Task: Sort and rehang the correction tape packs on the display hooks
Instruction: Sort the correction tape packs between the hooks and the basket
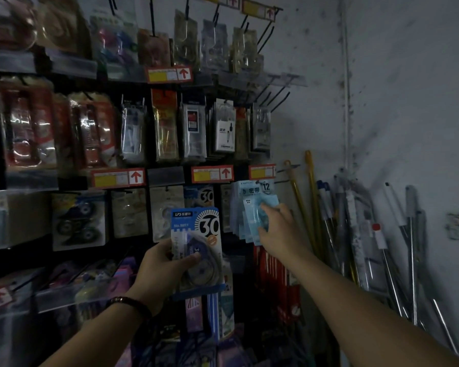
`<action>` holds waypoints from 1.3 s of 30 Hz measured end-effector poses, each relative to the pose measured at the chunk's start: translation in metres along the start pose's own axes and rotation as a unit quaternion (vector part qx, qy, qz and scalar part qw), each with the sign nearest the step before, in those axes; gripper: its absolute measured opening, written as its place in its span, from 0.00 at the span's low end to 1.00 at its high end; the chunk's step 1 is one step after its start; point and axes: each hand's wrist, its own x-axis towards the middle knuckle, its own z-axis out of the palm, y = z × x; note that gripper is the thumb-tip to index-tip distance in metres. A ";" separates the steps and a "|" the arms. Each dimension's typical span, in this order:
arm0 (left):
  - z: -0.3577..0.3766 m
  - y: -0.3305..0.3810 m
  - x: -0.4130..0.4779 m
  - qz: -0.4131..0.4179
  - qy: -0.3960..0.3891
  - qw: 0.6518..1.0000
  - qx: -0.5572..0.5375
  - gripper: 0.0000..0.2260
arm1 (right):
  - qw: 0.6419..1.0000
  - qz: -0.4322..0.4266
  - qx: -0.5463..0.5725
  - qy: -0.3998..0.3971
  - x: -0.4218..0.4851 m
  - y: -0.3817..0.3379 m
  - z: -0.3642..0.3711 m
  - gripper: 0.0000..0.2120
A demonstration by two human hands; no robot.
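A blue correction tape pack (196, 234) marked 30 is gripped in the left hand (162, 266) just below the centre of the frame, with the thumb curled over its front. Right of centre, pale blue packs (245, 207) are hung under a red-and-yellow price tag (261, 172). The front one is pinched by the right hand (278, 229).

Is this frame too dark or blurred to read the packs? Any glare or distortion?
Head view: dim overall, darkest toward the bottom; the blue pack in the left hand reads clearly, its 30 legible; the light-blue pack the right hand pinches is softer; the red packs at far left are smeared, with glare on their plastic; edges bend from the wide angle.
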 end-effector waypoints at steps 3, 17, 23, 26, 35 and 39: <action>0.001 -0.002 0.001 -0.010 -0.003 1.000 -0.005 0.13 | 1.000 0.000 -0.018 -0.005 0.006 0.001 0.007 0.34; 0.011 0.013 -0.001 -0.001 -0.017 1.000 -0.008 0.09 | 0.969 -0.242 0.052 0.009 -0.087 -0.075 0.020 0.37; 0.015 0.016 0.002 0.033 -0.029 0.998 0.034 0.08 | 0.973 -0.213 0.087 0.027 -0.093 -0.075 0.030 0.42; 0.007 0.016 0.007 0.030 -0.027 0.995 0.095 0.07 | 0.977 -0.191 0.090 0.034 -0.083 -0.074 0.034 0.40; -0.024 -0.005 0.011 0.026 -0.033 0.961 0.272 0.12 | 0.991 -0.116 0.051 0.034 -0.051 -0.079 0.045 0.40; -0.034 -0.014 0.011 0.028 -0.060 0.949 0.309 0.11 | 0.991 -0.125 0.020 0.033 -0.043 -0.088 0.044 0.39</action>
